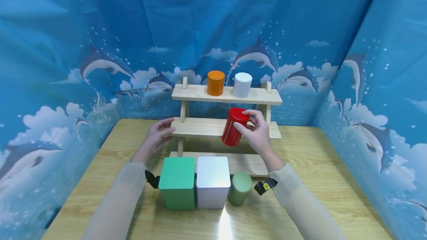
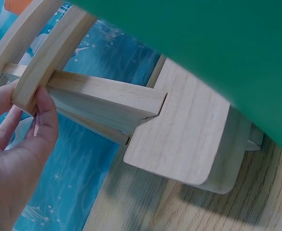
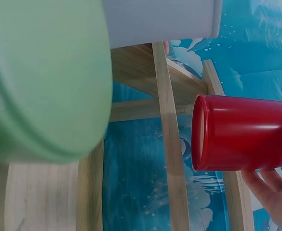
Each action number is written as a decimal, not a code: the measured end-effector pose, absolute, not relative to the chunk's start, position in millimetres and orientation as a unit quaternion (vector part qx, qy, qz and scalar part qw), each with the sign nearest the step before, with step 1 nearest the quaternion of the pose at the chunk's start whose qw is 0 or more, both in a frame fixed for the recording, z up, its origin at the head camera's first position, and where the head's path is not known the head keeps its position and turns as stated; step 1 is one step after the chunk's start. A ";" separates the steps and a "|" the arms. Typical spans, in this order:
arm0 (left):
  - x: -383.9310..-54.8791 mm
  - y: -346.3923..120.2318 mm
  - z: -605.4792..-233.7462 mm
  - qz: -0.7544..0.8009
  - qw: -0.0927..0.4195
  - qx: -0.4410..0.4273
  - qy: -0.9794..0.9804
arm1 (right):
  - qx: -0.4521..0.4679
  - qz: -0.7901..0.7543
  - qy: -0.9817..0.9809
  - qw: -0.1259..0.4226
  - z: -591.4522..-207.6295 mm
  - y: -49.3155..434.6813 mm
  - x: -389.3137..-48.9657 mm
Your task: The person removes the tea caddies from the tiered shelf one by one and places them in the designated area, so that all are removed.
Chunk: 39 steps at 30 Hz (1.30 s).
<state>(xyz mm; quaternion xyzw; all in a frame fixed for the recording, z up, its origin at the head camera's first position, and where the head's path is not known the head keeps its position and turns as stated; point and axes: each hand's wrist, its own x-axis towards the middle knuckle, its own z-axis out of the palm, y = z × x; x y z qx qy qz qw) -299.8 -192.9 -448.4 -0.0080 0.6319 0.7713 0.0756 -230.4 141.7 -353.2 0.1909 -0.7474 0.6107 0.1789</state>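
My right hand (image 1: 257,130) grips a red cylindrical can (image 1: 233,128) by its upper side, fingers near the lid and thumb across the front. The can leans slightly, in front of the middle shelf board of a wooden three-tier rack (image 1: 197,126). In the right wrist view the can (image 3: 247,134) shows its rimmed bottom, off the boards. My left hand (image 1: 157,135) pinches the left end of the middle board; in the left wrist view thumb and fingers lie on either side of the board end (image 2: 32,94).
An orange can (image 1: 215,83) and a white can (image 1: 242,85) stand on the top shelf. In front of the rack are a green box (image 1: 177,184), a white box (image 1: 213,183) and a light green can (image 1: 240,189). A blue dolphin-print curtain (image 1: 150,21) surrounds the wooden table (image 1: 300,155).
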 end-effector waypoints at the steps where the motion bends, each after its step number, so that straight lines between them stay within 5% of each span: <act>1: -299.9 -192.9 -448.4 0.771 0.074 -0.010 0.632 | 0.192 0.610 -0.747 0.181 -353.0 142.9 -229.9; 39: -298.4 -192.9 -447.8 0.770 0.071 -0.009 0.633 | 0.207 0.603 -0.748 0.184 -374.2 192.4 -199.0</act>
